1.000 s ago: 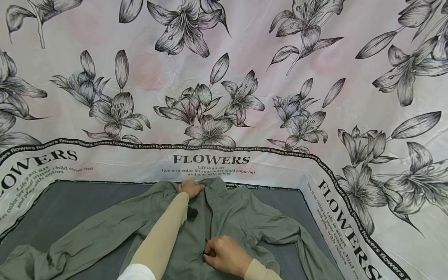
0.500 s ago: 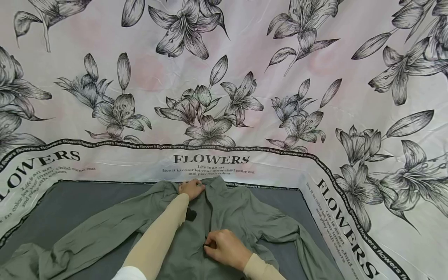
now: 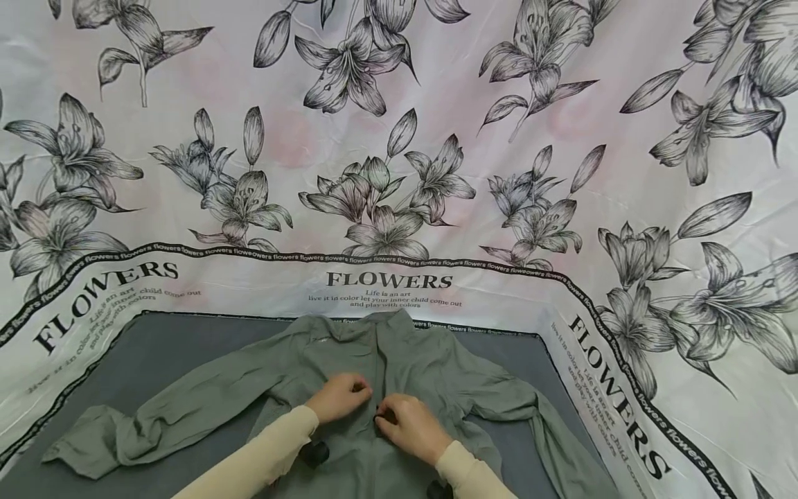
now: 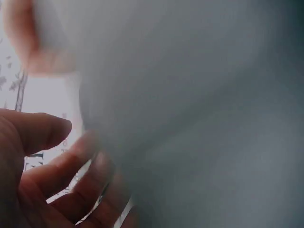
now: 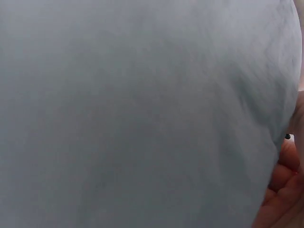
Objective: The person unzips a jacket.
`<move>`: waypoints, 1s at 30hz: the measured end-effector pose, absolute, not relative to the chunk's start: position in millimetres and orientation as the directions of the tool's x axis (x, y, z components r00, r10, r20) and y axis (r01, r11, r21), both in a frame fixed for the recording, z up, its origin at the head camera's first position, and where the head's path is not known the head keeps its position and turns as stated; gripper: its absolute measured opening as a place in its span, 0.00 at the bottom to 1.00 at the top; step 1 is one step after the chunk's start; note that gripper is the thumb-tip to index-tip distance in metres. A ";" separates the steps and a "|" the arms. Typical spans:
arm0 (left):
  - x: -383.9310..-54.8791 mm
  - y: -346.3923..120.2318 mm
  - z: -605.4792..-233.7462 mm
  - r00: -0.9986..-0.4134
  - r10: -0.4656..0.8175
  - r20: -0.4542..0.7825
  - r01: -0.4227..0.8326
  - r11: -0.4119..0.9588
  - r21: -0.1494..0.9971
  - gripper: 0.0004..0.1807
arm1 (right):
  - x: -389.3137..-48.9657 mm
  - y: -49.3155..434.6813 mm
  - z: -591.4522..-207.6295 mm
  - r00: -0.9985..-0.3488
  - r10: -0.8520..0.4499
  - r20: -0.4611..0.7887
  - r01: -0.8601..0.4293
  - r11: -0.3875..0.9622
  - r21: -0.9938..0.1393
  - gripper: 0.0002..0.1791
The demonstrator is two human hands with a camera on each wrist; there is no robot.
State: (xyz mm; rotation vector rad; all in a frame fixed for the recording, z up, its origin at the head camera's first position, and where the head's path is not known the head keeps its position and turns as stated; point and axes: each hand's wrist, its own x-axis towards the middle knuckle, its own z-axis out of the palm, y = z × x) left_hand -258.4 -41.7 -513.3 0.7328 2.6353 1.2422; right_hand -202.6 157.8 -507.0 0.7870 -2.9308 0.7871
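Note:
A grey-green zip-up jacket (image 3: 411,353) lies front up, with its collar at the far edge of a dark surface. My right hand (image 3: 408,424) is at the front zip and pinches the small dark zipper pull (image 3: 377,410) between thumb and fingers. My left hand (image 3: 339,396) hovers over the jacket's chest just left of the zip. In the left wrist view, the left hand's thumb (image 4: 45,130) stands apart from its loosely bent fingers, with nothing between them. Blurred jacket fabric (image 5: 142,114) fills most of the right wrist view.
The jacket's left-lying sleeve (image 3: 187,398) spreads over the dark grey surface (image 3: 187,339), and its other sleeve (image 3: 555,443) reaches toward the lower right. Behind stands a white and pink flower-print cloth (image 3: 287,187) with a lettered border.
My left hand has let go of the jacket near the collar and come down toward the right hand. The right hand stays at the zipper pull. The head view has shifted slightly.

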 end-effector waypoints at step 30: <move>-265.2 -31.5 -531.3 -0.938 0.346 -0.031 0.170 0.535 0.828 0.13 | -240.2 142.7 -523.9 -0.904 -0.302 0.302 -0.410 0.813 -0.413 0.04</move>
